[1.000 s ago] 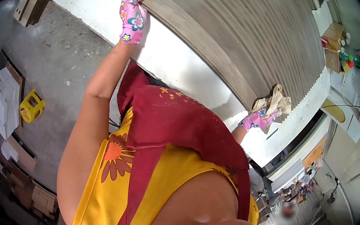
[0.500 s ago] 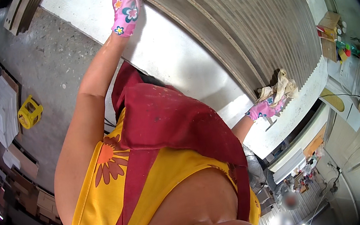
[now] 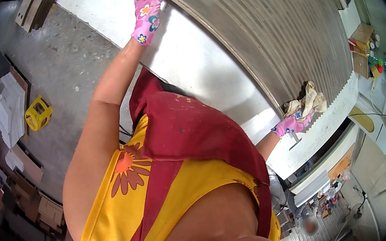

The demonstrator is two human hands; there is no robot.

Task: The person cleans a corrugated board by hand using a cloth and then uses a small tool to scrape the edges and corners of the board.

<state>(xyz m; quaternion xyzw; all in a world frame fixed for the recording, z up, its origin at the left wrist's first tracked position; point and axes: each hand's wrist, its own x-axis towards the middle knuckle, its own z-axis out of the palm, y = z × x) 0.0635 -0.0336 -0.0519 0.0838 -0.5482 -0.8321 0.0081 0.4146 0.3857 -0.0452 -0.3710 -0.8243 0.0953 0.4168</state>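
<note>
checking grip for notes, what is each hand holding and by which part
Right hand clutches a bunched beige rag; left hand grips the ribbed panel by its edge.

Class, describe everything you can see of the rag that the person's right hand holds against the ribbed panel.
The rag is a crumpled, cream-coloured cloth with tan stains, bunched into loose folds. It looks like soft woven fabric. It lies on the lower corner of the grey-brown ribbed panel, pressed there by the right hand in a pink flowered glove, which grips its lower part; the upper folds stick out free.
</note>
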